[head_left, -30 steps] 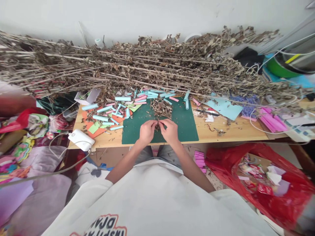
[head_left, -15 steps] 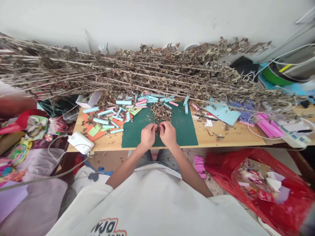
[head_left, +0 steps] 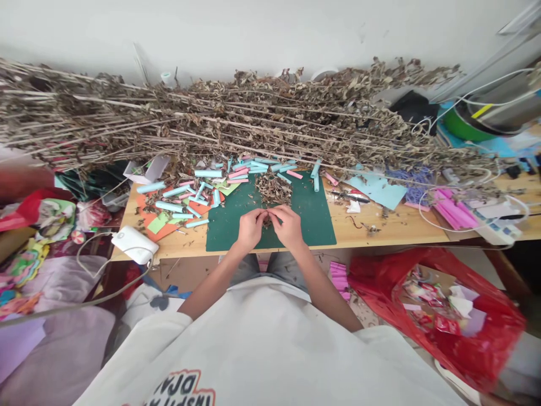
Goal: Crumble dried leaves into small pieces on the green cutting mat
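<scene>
Over the front of the green cutting mat (head_left: 315,225), my left hand (head_left: 251,230) and my right hand (head_left: 288,226) meet at the fingertips. Both are closed in a pinch on a small bit of dried leaves (head_left: 267,222), which is mostly hidden by the fingers. Just beyond them a heap of crumbled dried leaves (head_left: 274,189) lies on the mat. Short blue paper rolls (head_left: 169,206) and pink paper rolls (head_left: 295,174) are scattered behind and to the left of the heap.
Long dried stalks (head_left: 211,115) span the back of the table. A white power bank (head_left: 134,244) sits at the front left edge. To the right lie a pen (head_left: 350,197), blue paper (head_left: 382,192) and pink rolls (head_left: 454,208). A red bag (head_left: 376,276) of scraps stands below.
My fingertips have come closer together and now touch over the leaf bit. The whole view has shifted slightly; the heap and rolls look the same.
</scene>
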A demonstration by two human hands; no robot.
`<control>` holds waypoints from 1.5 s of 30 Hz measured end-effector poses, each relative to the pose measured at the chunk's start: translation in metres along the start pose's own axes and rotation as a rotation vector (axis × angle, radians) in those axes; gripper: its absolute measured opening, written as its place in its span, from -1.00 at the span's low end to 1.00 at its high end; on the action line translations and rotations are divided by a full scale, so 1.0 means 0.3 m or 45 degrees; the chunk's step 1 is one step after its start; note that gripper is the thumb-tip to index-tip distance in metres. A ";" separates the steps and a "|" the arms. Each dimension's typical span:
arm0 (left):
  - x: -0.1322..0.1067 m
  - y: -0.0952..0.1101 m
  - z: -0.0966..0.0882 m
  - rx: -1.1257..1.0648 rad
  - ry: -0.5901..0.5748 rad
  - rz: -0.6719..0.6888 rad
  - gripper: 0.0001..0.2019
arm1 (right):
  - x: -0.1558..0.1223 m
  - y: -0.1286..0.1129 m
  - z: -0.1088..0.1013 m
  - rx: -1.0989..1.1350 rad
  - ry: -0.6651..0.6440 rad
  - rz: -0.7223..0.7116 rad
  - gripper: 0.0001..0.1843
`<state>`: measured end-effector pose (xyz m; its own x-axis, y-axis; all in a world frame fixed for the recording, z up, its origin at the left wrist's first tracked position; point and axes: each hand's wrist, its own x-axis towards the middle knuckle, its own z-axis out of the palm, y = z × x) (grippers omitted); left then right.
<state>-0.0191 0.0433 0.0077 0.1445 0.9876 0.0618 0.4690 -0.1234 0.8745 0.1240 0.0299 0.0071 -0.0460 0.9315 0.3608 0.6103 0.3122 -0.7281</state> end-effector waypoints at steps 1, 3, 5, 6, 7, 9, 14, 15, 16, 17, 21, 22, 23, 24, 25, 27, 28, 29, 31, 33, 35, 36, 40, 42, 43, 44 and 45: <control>0.000 0.002 0.002 -0.017 -0.005 -0.004 -0.77 | -0.001 0.001 -0.001 -0.019 -0.002 -0.001 -0.74; -0.001 0.007 0.005 -0.041 -0.006 -0.023 -0.77 | -0.002 0.004 -0.003 -0.055 -0.014 -0.016 -0.74; -0.002 0.012 0.007 -0.055 -0.006 -0.050 -0.75 | -0.002 0.007 -0.005 -0.090 -0.034 -0.032 -0.74; -0.004 0.014 0.006 -0.060 -0.006 -0.062 -0.75 | -0.003 0.008 -0.006 -0.106 -0.045 -0.035 -0.74; -0.005 0.016 0.006 -0.063 -0.008 -0.073 -0.75 | -0.003 0.009 -0.007 -0.120 -0.055 -0.034 -0.74; -0.007 0.020 0.004 -0.058 -0.009 -0.087 -0.75 | -0.005 0.008 -0.008 -0.144 -0.068 -0.027 -0.75; -0.010 0.022 0.001 0.041 0.044 -0.038 -0.79 | -0.010 0.004 -0.004 -0.226 -0.085 0.016 -0.77; -0.011 0.023 0.001 0.061 0.048 -0.013 -0.80 | -0.011 0.003 -0.001 -0.248 -0.091 0.027 -0.77; -0.012 0.024 0.002 0.075 0.048 0.012 -0.81 | -0.012 0.002 0.001 -0.270 -0.097 0.035 -0.77; -0.013 0.024 0.004 0.088 0.047 0.034 -0.82 | -0.013 0.001 0.004 -0.291 -0.103 0.041 -0.77; -0.014 0.024 0.014 0.117 0.057 0.085 -0.85 | -0.016 -0.009 0.018 -0.367 -0.102 0.080 -0.76; -0.013 0.023 0.017 0.126 0.062 0.099 -0.85 | -0.017 -0.013 0.022 -0.382 -0.089 0.102 -0.76; -0.012 0.020 0.020 0.138 0.067 0.114 -0.85 | -0.018 -0.018 0.026 -0.394 -0.075 0.130 -0.76; -0.011 0.016 0.022 0.153 0.073 0.130 -0.85 | -0.019 -0.023 0.030 -0.400 -0.061 0.158 -0.75; -0.010 0.013 0.024 0.170 0.078 0.145 -0.85 | -0.020 -0.028 0.034 -0.402 -0.049 0.185 -0.75; -0.010 0.006 0.025 0.206 0.090 0.174 -0.86 | -0.022 -0.031 0.039 -0.394 -0.015 0.241 -0.74; -0.011 0.004 0.025 0.221 0.095 0.190 -0.87 | -0.022 -0.030 0.040 -0.381 0.009 0.265 -0.74; -0.012 0.002 0.024 0.232 0.098 0.205 -0.87 | -0.021 -0.026 0.039 -0.360 0.032 0.281 -0.74; -0.015 0.001 0.021 0.236 0.099 0.227 -0.86 | -0.019 -0.015 0.033 -0.286 0.045 0.264 -0.75; -0.018 0.002 0.019 0.218 0.093 0.227 -0.84 | -0.016 -0.004 0.024 -0.175 0.010 0.182 -0.76; -0.018 0.004 0.017 0.187 0.086 0.210 -0.81 | -0.015 0.002 0.017 -0.071 -0.021 0.105 -0.75; -0.018 0.005 0.016 0.173 0.083 0.198 -0.80 | -0.016 0.003 0.014 -0.038 -0.022 0.086 -0.75; -0.015 0.011 0.012 0.172 0.069 0.168 -0.78 | -0.020 0.002 0.013 -0.032 -0.004 0.091 -0.74; -0.015 0.012 0.011 0.232 0.055 0.191 -0.77 | -0.022 0.000 0.012 -0.085 -0.018 0.102 -0.74; -0.016 0.012 0.012 0.274 0.046 0.213 -0.78 | -0.022 -0.003 0.010 -0.123 -0.030 0.109 -0.74; -0.017 0.011 0.013 0.315 0.036 0.237 -0.78 | -0.022 -0.006 0.009 -0.167 -0.040 0.120 -0.74; -0.017 0.011 0.015 0.349 0.026 0.261 -0.79 | -0.022 -0.009 0.007 -0.213 -0.047 0.134 -0.75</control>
<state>-0.0144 0.0373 0.0079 0.2440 0.9410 0.2345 0.6494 -0.3381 0.6811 0.1209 0.0233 0.0055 -0.0020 0.9644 0.2644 0.7360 0.1804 -0.6525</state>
